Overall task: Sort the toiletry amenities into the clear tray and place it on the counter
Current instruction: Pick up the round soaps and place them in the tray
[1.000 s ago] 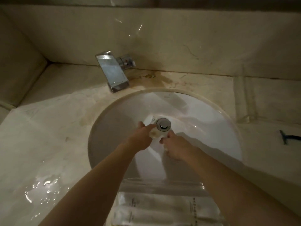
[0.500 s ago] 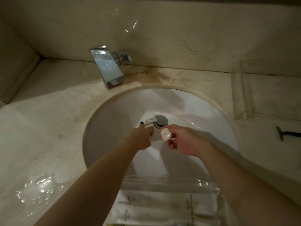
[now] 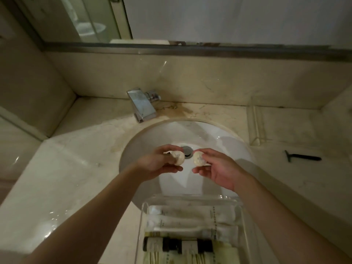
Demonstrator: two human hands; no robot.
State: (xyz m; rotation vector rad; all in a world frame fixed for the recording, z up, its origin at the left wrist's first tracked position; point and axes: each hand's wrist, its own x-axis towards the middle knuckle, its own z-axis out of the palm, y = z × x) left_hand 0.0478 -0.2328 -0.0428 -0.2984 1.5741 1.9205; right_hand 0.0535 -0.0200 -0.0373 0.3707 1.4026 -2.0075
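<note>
Marble bathroom tabletop, white sink, both hands over the basin.
Left hand fingers clamped on a round soap; right hand fingers pinch a second soap. Clear tray of tubes at near edge. Faucet far, wet patch near left, black razor right, mirror above.

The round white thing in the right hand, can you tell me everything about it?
The round soap is a small cream-white disc that looks wrapped, with a faint printed emblem on its face. It is tilted so the flat face shows to the camera. The right hand pinches it by the edge between fingers and thumb, above the white sink, near the drain. Only that hand touches it; it stays apart from a similar disc in the left hand.
</note>
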